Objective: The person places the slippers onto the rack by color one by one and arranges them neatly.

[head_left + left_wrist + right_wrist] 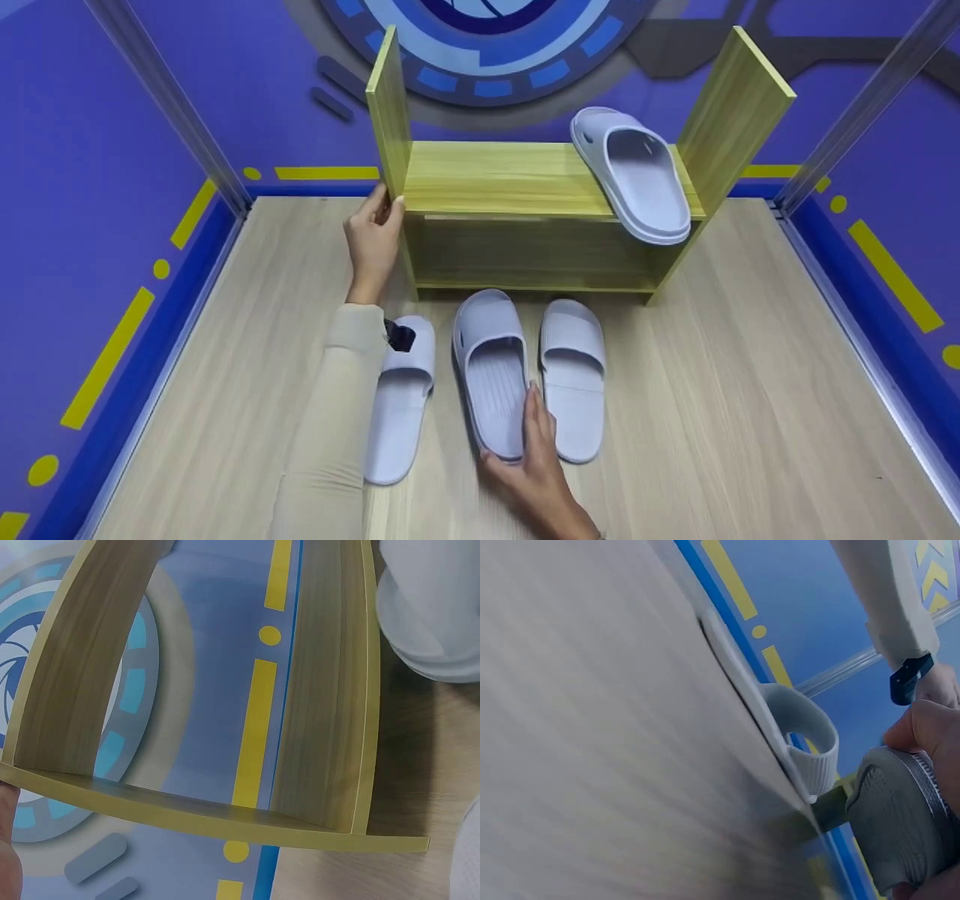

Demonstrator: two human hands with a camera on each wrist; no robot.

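Observation:
My left hand (373, 234) pinches the front edge of the wooden shoe rack's left side panel (388, 127), about level with the upper shelf. Only a bit of its fingers (9, 862) shows in the left wrist view. With my right hand (536, 480) I grip a pale grey clog (496, 397) at its heel, thumb at the back and fingers along the right side. The clog's ribbed sole (896, 817) faces the right wrist camera, raised off the floor, toe toward the rack. A similar clog (649, 187) stands on the upper shelf's right end, its heel overhanging the front edge.
Two pale grey slides lie on the floor in front of the rack: a left one (397, 427), partly behind my left sleeve, and a right one (576, 412). Below the upper shelf (495, 176) is a lower compartment (532, 255). Blue printed walls (247, 90) enclose the wood-patterned floor (772, 390).

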